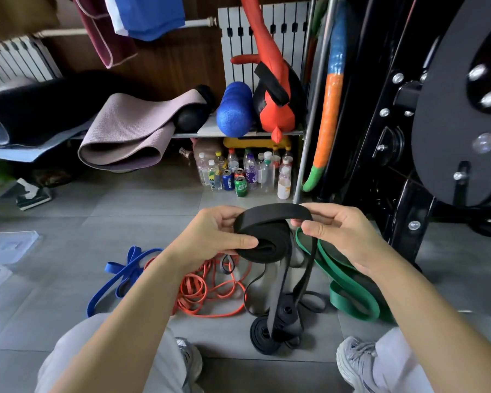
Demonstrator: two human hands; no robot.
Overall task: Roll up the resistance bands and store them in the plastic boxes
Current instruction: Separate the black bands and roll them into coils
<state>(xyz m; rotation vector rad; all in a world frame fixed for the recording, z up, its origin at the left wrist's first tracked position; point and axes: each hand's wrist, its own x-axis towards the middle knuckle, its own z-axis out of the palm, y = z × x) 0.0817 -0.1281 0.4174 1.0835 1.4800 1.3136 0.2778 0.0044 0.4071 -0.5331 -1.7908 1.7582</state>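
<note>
I hold a wide black resistance band (269, 245), partly wound into a roll, above the floor. My left hand (213, 236) grips the roll with its thumb across the front face. My right hand (340, 231) pinches the loose strap where it arcs over the top. The band's free length hangs down to the floor. On the tiles below lie rolled black bands (278, 327), a green band (349, 285), an orange band (210, 290) and a blue band (119, 276). Clear plastic boxes (6, 248) stand at the far left.
A shelf with yoga mats (125, 131), a blue foam roller (234, 109) and a red bag stands ahead. Bottles and cans (244, 174) crowd the floor under it. A black weight machine (437, 123) fills the right side. My knees and shoes are at the bottom.
</note>
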